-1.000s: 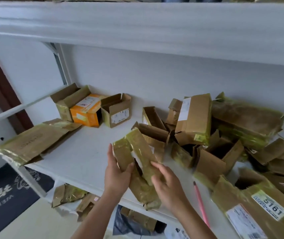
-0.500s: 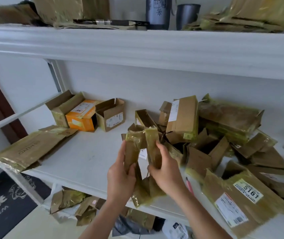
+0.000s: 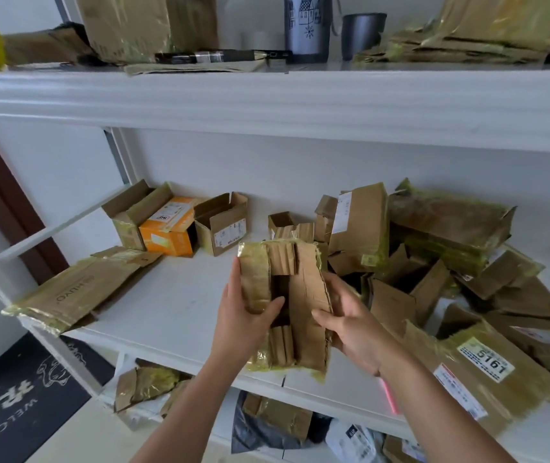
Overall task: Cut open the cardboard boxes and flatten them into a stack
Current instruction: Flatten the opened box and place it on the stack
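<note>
The pink tool (image 3: 388, 396) is mostly hidden behind the right forearm. Left hand (image 3: 242, 324) and right hand (image 3: 354, 325) both grip one opened cardboard box (image 3: 295, 295) above the shelf (image 3: 173, 305); three boxes (image 3: 223, 223) stand at back left.

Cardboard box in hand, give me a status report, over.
Left hand and right hand both grip the opened cardboard box, held above the shelf. Partly flattened. Unflattened pile of boxes crowds the right.

Head view – looks forward, down at white shelf (image 3: 173, 309) – close.
</note>
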`<act>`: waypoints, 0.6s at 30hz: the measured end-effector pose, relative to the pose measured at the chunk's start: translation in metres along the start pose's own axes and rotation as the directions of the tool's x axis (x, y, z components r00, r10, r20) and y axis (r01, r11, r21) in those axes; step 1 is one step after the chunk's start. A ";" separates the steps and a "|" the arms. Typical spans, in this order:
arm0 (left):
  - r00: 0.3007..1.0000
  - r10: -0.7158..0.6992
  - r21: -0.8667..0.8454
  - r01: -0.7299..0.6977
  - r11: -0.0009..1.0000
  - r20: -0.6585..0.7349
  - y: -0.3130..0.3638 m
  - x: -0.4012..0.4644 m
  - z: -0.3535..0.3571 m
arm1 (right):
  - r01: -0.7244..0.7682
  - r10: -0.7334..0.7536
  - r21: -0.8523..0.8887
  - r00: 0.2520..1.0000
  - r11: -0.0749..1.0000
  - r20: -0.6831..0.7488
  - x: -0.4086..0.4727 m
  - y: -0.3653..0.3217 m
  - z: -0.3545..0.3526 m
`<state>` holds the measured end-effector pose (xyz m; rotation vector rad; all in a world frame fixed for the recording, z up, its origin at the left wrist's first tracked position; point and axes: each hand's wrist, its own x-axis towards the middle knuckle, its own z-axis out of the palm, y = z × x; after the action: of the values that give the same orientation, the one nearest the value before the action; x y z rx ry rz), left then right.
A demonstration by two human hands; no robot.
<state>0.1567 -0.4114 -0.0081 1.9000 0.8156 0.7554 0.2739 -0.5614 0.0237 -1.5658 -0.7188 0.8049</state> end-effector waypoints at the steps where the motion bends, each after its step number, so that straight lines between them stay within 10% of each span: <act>1: 1.000 -0.020 0.057 0.020 0.998 -0.001 0.001 0.001 0.001 | 0.003 -0.003 -0.016 1.000 1.000 0.002 -0.001 0.001 -0.001; 12: 0.997 0.025 -0.114 -0.016 0.993 0.075 0.018 -0.009 0.009 | 0.002 -0.026 -0.157 0.988 0.988 -0.150 -0.009 0.002 -0.033; 18: 0.986 -0.078 -0.136 0.098 0.986 0.151 0.009 -0.019 0.009 | -0.017 -0.049 -0.115 0.840 0.993 -0.540 -0.007 0.053 -0.037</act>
<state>0.1544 -0.4338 -0.0063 1.7568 0.7304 0.5975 0.3007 -0.5950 -0.0246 -1.7798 -0.3604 0.2726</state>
